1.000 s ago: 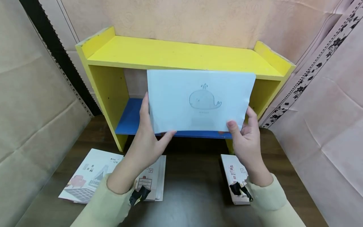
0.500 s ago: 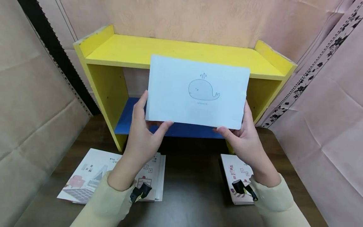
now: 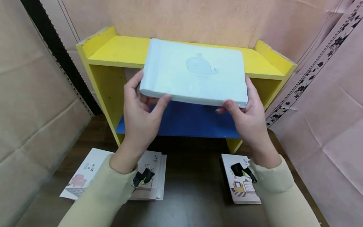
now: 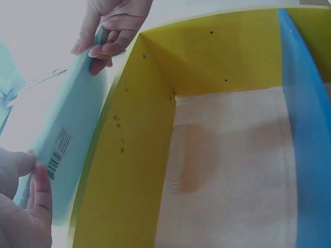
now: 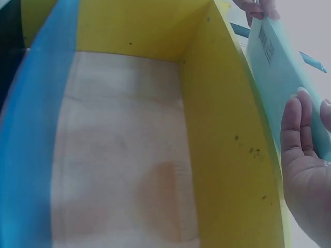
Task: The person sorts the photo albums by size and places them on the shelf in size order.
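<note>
A pale blue book [image 3: 175,75] with a whale drawing on its cover is held up in front of the yellow shelf's top board [image 3: 122,50]. My left hand [image 3: 141,113] grips its lower left corner, thumb on the near edge and fingers underneath. At the lower right corner my right hand [image 3: 249,119] pinches it the same way. The cover tilts back, so the near long edge shows. In the left wrist view a barcode marks the underside of the book [image 4: 77,139], close by the yellow board. The right wrist view shows fingers [image 5: 292,124] flat under the book.
The yellow shelf unit has a blue lower board [image 3: 195,123] below the book. White illustrated books lie on the dark table [image 3: 193,189]: a left group [image 3: 150,176], partly behind the left sleeve, and a right stack [image 3: 244,186] beside the right wrist. Fabric drapes [image 3: 320,119] enclose both sides.
Both hands have raised the blue book from in front of the shelf opening to the top board's height. Its cover has tipped back, showing the near edge.
</note>
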A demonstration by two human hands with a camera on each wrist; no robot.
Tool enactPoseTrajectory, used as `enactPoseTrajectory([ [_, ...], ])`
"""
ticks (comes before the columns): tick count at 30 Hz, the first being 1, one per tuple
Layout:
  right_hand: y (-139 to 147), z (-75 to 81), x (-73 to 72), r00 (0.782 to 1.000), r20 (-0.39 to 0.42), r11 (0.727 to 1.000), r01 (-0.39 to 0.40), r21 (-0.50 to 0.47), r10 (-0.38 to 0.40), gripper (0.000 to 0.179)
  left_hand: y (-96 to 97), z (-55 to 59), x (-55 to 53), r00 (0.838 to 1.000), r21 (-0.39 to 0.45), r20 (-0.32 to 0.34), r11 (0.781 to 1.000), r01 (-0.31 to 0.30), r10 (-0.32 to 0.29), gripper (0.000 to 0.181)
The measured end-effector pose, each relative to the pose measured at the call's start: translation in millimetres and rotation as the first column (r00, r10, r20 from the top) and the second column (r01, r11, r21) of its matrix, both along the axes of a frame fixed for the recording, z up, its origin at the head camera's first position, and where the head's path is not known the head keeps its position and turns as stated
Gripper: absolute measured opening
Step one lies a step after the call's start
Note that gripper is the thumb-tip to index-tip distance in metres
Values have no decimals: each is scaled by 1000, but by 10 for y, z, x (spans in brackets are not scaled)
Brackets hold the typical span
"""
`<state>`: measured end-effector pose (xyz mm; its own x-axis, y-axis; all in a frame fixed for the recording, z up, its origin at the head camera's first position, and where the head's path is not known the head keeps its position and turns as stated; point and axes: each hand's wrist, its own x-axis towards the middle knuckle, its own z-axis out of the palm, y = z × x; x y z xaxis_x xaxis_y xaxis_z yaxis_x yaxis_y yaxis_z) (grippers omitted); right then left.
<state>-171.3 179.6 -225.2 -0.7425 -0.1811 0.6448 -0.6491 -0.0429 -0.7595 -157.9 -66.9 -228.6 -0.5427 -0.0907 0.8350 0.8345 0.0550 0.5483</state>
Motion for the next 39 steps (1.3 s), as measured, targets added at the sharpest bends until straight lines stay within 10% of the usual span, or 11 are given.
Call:
enactPoseTrajectory([
  [9, -3, 293, -231, 975, 78, 978, 207, 12, -208, 57, -145, 107, -436, 985, -110, 81, 983, -146, 155, 57],
  [16, -21, 291, -386, 932, 45, 932, 356, 67, -359, 51, -314, 118, -731, 935, -341, 85, 892, -296, 343, 51],
  [24, 14, 293, -496, 866, 93, 869, 495, -5, -492, 48, -243, 151, -861, 911, -308, 120, 887, -343, 394, 50],
  [32, 43, 325, -523, 872, 205, 876, 471, -102, -445, 46, -242, 233, -837, 874, -316, 145, 859, -404, 465, 52],
  [39, 21, 290, -484, 851, 176, 864, 504, -8, -495, 48, -298, 153, -829, 892, -410, 175, 855, -318, 416, 56],
])
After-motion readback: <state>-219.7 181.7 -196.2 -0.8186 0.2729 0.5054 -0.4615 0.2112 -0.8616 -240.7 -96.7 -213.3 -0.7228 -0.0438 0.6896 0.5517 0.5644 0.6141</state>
